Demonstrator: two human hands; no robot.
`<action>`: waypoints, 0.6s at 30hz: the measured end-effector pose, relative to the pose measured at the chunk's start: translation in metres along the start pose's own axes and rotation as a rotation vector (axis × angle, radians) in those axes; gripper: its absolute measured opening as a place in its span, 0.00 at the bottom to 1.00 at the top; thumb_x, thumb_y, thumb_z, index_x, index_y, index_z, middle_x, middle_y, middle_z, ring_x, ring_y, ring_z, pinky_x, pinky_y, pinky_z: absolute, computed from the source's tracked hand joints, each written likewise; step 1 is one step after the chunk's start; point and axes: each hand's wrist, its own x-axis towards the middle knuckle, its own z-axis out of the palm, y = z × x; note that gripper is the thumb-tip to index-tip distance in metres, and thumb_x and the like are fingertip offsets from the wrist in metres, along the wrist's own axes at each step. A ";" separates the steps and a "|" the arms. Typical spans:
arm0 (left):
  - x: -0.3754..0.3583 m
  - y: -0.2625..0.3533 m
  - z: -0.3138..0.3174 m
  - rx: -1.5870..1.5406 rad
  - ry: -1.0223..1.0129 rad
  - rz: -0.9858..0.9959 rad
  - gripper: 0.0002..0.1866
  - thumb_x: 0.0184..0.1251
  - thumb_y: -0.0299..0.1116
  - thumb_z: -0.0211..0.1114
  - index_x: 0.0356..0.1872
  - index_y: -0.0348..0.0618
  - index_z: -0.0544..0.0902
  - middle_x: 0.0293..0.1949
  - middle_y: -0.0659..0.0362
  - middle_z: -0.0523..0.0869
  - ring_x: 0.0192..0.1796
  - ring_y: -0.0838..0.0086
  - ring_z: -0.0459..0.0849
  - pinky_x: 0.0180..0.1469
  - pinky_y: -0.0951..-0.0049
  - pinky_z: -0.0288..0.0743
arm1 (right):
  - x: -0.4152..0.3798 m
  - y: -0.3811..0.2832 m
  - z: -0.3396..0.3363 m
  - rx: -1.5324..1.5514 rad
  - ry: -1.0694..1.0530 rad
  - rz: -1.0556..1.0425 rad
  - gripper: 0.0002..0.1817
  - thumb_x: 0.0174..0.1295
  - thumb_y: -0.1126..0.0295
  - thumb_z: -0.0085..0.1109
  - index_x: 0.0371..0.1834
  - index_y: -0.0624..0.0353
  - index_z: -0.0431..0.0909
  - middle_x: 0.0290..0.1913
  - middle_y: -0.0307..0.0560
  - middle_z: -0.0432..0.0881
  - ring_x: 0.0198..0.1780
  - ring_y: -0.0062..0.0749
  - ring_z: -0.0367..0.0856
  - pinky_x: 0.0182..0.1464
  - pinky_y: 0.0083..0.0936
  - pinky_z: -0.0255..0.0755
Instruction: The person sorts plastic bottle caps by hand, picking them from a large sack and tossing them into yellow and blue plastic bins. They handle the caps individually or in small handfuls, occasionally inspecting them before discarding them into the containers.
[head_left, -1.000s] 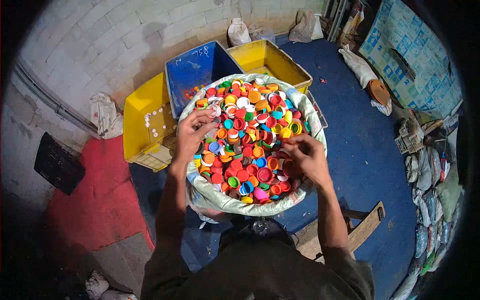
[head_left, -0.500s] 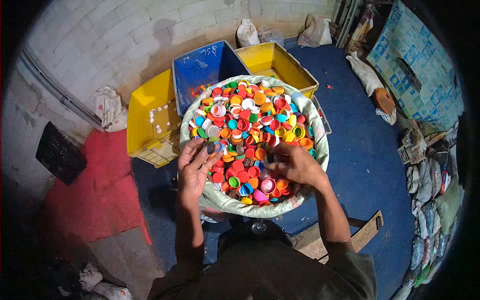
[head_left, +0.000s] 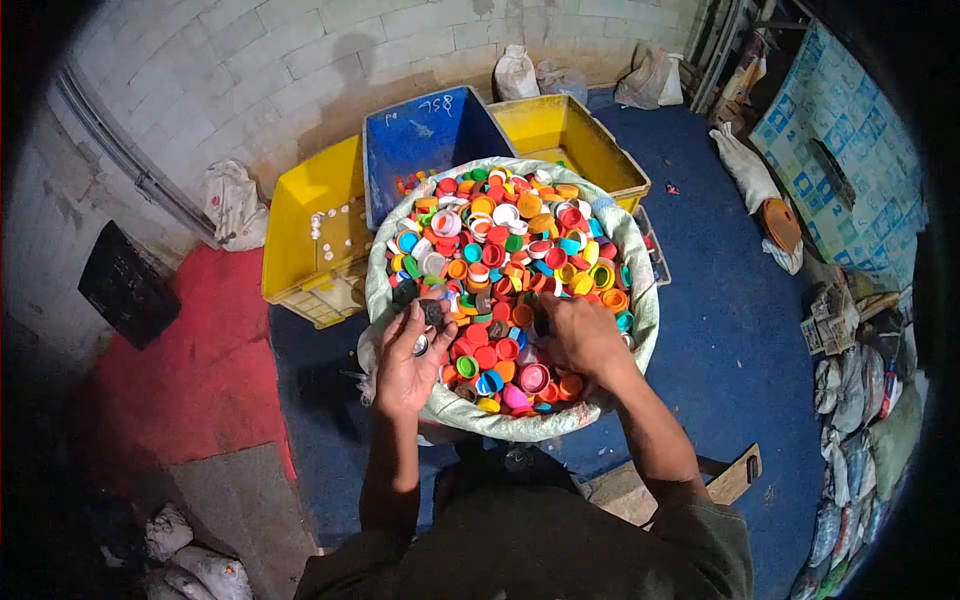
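Note:
A round sack (head_left: 527, 428) with a rolled pale-green rim stands before me, heaped with loose plastic bottle caps (head_left: 490, 235) of many colours. Over its left side, my left hand (head_left: 405, 368) is palm up, its fingers curled round a black bottle cap (head_left: 432, 312). Lower in the same palm lies a small whitish cap (head_left: 420, 346). My right hand (head_left: 588, 340) reaches down into the caps right of the middle, knuckles up and fingers bent. Its fingertips are hidden among dark and coloured caps, so what they grip does not show.
Behind the sack stand a blue bin (head_left: 430, 140) with a few red caps and a yellow bin (head_left: 575, 140). Another yellow bin (head_left: 315, 200) at the left holds several white caps. Filled bags (head_left: 850, 440) line the right side; a wooden board (head_left: 735, 478) lies near my right elbow.
My left hand has turned palm up, and the whitish cap now shows in it with the black one. My right hand has shifted slightly and its fingers reach deeper into the caps. The view has tilted slightly.

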 end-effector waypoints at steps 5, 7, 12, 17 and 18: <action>-0.003 -0.011 0.002 -0.067 0.032 -0.033 0.22 0.75 0.42 0.57 0.59 0.34 0.75 0.48 0.52 0.81 0.44 0.71 0.80 0.51 0.69 0.79 | 0.002 -0.006 -0.005 0.061 -0.039 0.075 0.26 0.51 0.65 0.68 0.57 0.52 0.78 0.37 0.60 0.85 0.42 0.55 0.84 0.45 0.48 0.77; -0.004 -0.015 0.006 -0.109 0.068 -0.050 0.24 0.75 0.44 0.56 0.60 0.34 0.73 0.49 0.51 0.81 0.44 0.69 0.80 0.50 0.68 0.79 | 0.002 -0.005 -0.009 0.084 -0.055 0.058 0.26 0.51 0.65 0.68 0.56 0.53 0.78 0.38 0.61 0.84 0.42 0.55 0.84 0.44 0.46 0.77; -0.014 -0.013 0.013 -0.220 0.027 -0.090 0.26 0.77 0.48 0.52 0.61 0.34 0.72 0.50 0.49 0.82 0.45 0.67 0.80 0.51 0.65 0.78 | -0.002 0.011 -0.001 0.389 0.061 -0.026 0.25 0.50 0.72 0.69 0.54 0.59 0.78 0.38 0.57 0.85 0.41 0.44 0.86 0.41 0.37 0.79; -0.024 -0.016 0.010 -0.155 0.063 -0.031 0.28 0.76 0.50 0.52 0.61 0.34 0.72 0.51 0.49 0.81 0.46 0.67 0.79 0.52 0.64 0.77 | 0.000 0.029 0.012 1.116 0.129 -0.013 0.26 0.51 0.85 0.67 0.56 0.65 0.73 0.47 0.49 0.85 0.36 0.28 0.85 0.36 0.22 0.79; -0.027 -0.016 0.010 -0.126 0.077 -0.016 0.28 0.75 0.50 0.53 0.61 0.34 0.72 0.51 0.49 0.81 0.46 0.68 0.79 0.52 0.64 0.77 | -0.003 0.026 0.008 1.180 0.140 0.006 0.27 0.52 0.86 0.67 0.57 0.65 0.72 0.49 0.49 0.84 0.35 0.28 0.84 0.36 0.21 0.79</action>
